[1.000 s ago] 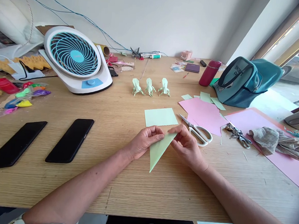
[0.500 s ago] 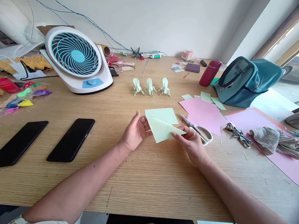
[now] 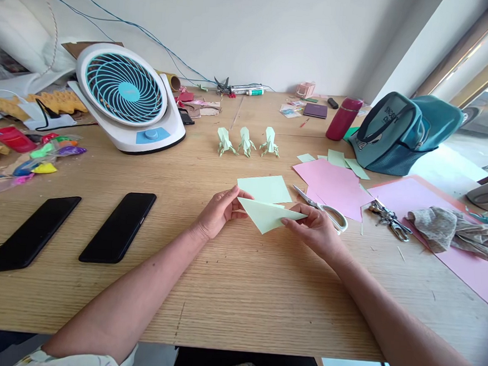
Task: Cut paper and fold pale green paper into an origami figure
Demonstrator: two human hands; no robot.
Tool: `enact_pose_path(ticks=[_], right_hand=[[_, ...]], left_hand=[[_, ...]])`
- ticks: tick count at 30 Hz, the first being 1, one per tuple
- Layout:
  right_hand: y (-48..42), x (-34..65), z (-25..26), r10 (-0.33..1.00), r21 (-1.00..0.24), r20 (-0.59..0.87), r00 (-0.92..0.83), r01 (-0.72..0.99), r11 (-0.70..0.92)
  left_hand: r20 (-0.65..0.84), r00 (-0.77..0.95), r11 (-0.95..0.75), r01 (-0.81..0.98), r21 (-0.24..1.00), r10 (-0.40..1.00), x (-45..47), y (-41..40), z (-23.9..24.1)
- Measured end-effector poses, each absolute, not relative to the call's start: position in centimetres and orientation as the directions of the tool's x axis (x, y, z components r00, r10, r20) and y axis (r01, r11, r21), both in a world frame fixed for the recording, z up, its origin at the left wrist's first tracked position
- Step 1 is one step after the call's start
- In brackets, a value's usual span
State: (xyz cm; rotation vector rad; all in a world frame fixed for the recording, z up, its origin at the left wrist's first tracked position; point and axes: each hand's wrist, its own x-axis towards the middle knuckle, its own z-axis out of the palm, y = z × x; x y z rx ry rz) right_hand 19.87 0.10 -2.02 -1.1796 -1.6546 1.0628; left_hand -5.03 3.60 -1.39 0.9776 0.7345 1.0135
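A light green sheet of paper, folded into a triangle, is held up just above the table. My right hand pinches its right corner, thumb in front and fingers behind. At the left corner is my left hand, its thumb and fingers closed around the tip, with the fingertips partly hidden behind the paper. A second, flat light green sheet lies on the table just beyond. White-handled scissors rest beside my right hand, partly covered by it. Farther back stand three folded green paper figures in a row.
Pink paper and green scraps lie to the right, near keys and a grey cloth. A red bottle and teal bag stand behind. Leftward are two black phones and a white fan.
My left hand has closed in on the paper's left corner, its thumb coming down toward the fingers. The folded sheet has tilted and its left corner has dropped slightly.
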Motion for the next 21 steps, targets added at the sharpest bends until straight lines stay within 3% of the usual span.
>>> enact_pose_path(ticks=[4, 6, 10, 14, 21], right_hand=[[0.0, 20.2, -1.5, 0.944, -0.934, 0.043, -0.326, 0.323, 0.154], [-0.1, 20.2, -1.3, 0.926, -0.910, -0.004, -0.378, 0.385, 0.153], [-0.3, 20.3, -1.2, 0.904, -0.874, -0.020, -0.427, 0.447, 0.192], [-0.1, 20.3, -1.6, 0.908, -0.891, -0.009, -0.420, 0.416, 0.183], [0.0, 19.4, -2.5, 0.963, -0.962, 0.116, -0.244, 0.215, 0.171]], left_hand=[[-0.080, 0.450, 0.228, -0.285, 0.931, 0.889, -5.6, 3.9, -1.2], [-0.095, 0.485, 0.200, -0.170, 0.965, 0.869, -5.6, 3.6, -0.9], [-0.097, 0.569, 0.036, 0.118, 0.992, 0.817, -5.2, 2.8, -0.4], [-0.061, 0.588, -0.120, 0.263, 0.957, 0.806, -4.4, 2.4, -0.9], [0.029, 0.473, -0.147, 0.214, 0.966, 0.881, -3.0, 1.7, -1.4]])
